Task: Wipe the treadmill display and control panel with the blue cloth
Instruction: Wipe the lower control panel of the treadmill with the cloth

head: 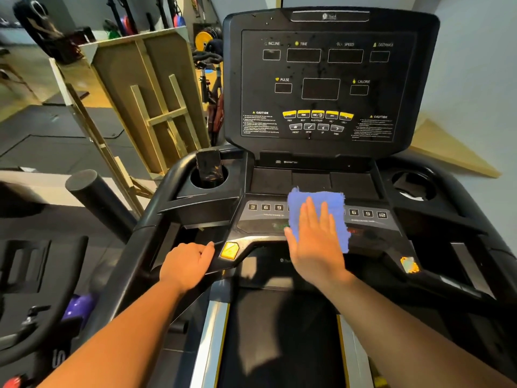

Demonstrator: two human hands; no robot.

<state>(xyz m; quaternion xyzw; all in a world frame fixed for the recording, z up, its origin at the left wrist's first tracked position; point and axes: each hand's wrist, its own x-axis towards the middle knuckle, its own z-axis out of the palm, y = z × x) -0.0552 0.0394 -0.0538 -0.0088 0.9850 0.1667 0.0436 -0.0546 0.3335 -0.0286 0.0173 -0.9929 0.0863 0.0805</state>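
Observation:
The black treadmill display point(321, 79) stands upright ahead, dark, with small specks on its face. Below it lies the control panel point(265, 219) with numbered keys at left and right. A blue cloth point(316, 203) lies spread over the panel's middle. My right hand point(316, 242) presses flat on the cloth, fingers together and pointing forward. My left hand point(187, 264) is wrapped around the left handlebar point(221, 268), next to a yellow button point(230, 250).
A phone point(209, 168) stands in the left cup holder; the right cup holder point(414, 186) holds something pale. Wooden frames point(151, 107) lean at the left. Exercise bikes and weight plates stand behind. The treadmill belt point(279, 331) runs below my arms.

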